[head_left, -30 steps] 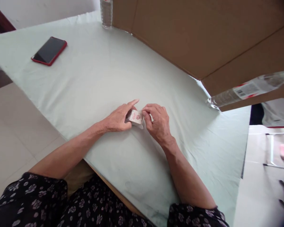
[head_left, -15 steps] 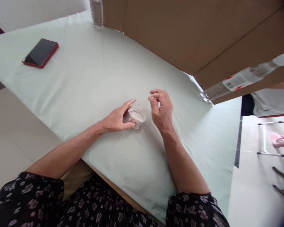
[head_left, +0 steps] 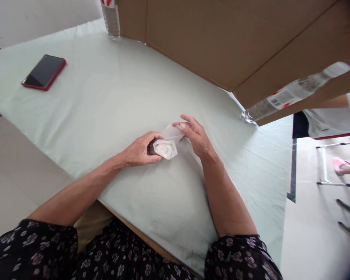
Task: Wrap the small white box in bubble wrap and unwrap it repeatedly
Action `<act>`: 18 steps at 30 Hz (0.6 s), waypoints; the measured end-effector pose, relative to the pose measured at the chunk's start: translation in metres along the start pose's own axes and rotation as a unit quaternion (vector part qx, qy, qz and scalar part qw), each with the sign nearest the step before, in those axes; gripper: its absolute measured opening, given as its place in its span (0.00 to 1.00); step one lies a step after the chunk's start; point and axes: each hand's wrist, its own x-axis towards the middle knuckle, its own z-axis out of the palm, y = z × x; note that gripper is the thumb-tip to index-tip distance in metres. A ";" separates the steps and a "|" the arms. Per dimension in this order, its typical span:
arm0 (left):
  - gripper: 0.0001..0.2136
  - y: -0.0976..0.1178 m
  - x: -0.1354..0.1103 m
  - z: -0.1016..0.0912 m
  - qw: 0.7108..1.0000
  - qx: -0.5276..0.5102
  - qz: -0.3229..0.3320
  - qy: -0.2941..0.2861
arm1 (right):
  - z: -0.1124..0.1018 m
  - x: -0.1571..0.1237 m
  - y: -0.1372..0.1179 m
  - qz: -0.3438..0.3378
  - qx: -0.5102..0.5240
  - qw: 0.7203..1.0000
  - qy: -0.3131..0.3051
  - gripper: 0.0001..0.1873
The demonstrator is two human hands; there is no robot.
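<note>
My left hand is closed around a small pale packet, just above or on the cloth; I cannot tell which. Its end facing right shows a whitish content inside a translucent wrapper; what exactly it is cannot be made out. From the packet's upper side a clear plastic flap stretches to the right. Thumb and index finger of my right hand pinch the outer edge of this flap, with the other fingers loosely bent above it.
A pale green cloth covers the table. A red-cased phone lies at the far left. Brown cardboard stands at the back, with clear plastic bottles against its ends. Beyond the right edge are a person's pink shoe and a metal frame.
My right hand has come left and slightly down, and its fingers now hold the plastic flap. The packet has turned a little in my left hand, showing its end. The view has shifted slightly.
</note>
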 end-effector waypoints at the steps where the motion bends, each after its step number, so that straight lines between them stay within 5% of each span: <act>1: 0.24 0.001 0.000 0.000 1.000 -0.001 -0.004 0.007 | -0.003 -0.003 0.001 0.021 0.011 0.999 -0.034 0.35; 8: 0.21 -0.001 0.002 0.001 0.998 -0.025 -0.022 0.052 | -0.011 -0.008 0.006 0.049 0.119 0.983 -0.131 0.39; 14: 0.26 -0.004 0.001 0.002 0.998 -0.024 -0.017 0.046 | 0.014 -0.006 0.003 0.033 0.041 0.997 -0.058 0.23; 18: 0.34 -0.006 -0.001 0.002 0.998 -0.050 -0.021 0.041 | 0.026 -0.005 0.003 0.010 0.005 0.999 0.030 0.24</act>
